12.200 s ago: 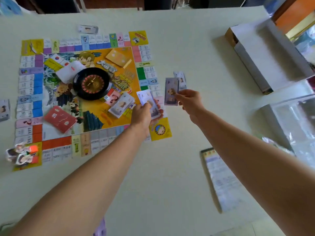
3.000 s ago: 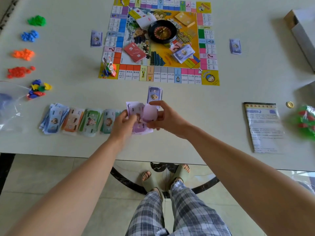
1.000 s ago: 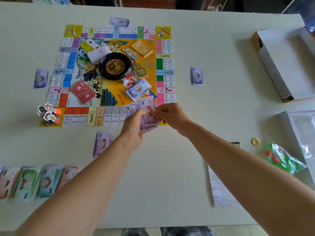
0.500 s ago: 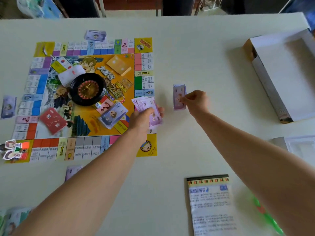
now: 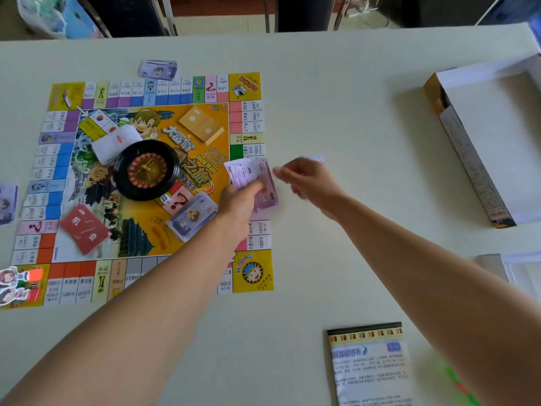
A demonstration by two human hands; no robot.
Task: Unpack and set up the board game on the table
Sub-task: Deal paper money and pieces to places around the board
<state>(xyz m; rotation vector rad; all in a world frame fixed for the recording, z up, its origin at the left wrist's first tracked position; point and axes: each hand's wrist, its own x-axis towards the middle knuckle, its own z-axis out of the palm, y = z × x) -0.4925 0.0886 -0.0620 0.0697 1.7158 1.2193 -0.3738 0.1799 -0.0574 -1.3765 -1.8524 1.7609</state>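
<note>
The game board (image 5: pixel 87 288) lies open on the left half of the table, with a black roulette wheel (image 5: pixel 146 169) at its middle. My left hand (image 5: pixel 238 200) grips a fanned stack of purple paper money (image 5: pixel 253 174) over the board's right edge. My right hand (image 5: pixel 307 180) hovers just right of that stack with its fingers stretched toward it, holding nothing. A corner of a small money pile (image 5: pixel 317 158) peeks out on the table behind my right hand.
On the board lie red cards (image 5: pixel 85 228), gold cards (image 5: pixel 200 127), white cards (image 5: pixel 117 142), a banknote stack (image 5: pixel 191 215) and a die (image 5: pixel 165 198). Money piles (image 5: pixel 158 69) lie beside the board, standing pawns (image 5: pixel 17 284) on its near-left corner. Box (image 5: pixel 491 136) right, rule booklet (image 5: pixel 369 364) near.
My right hand has left the note on the pile right of the board and moved back toward the stack in my left hand. The view has shifted slightly.
</note>
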